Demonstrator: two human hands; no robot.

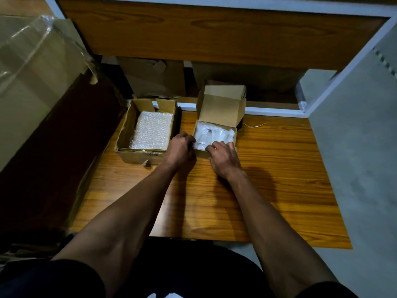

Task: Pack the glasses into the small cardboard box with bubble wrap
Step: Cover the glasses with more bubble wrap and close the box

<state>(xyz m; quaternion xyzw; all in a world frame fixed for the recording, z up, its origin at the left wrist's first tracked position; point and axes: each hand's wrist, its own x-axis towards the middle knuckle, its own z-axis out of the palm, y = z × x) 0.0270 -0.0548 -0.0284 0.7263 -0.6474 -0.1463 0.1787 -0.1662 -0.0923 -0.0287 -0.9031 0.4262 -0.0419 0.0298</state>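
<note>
1. Big box (148, 134), left on the table (268, 179): open at the top, worn flaps up, long axis running away from the person. A flat stack of bubble wrap (153, 130) lies in it, filling its right part.
2. Left hand (179, 147): between the two boxes, at the small box's near left corner. Fingers curled, seeming to pinch the wrap at that corner; the exact grip cannot be told. Forearm stretched straight out across the table.
3. Small box (221, 108): just right of the big box, lid standing upright at the far side. Inside, glasses (206, 136) lie on white bubble wrap lining (202, 126); they seem to lie on their sides, but which way they point cannot be told.
4. Right hand (224, 157): back up, on the small box's near edge. Fingers bent over the rim, tips on the wrap inside.
</note>
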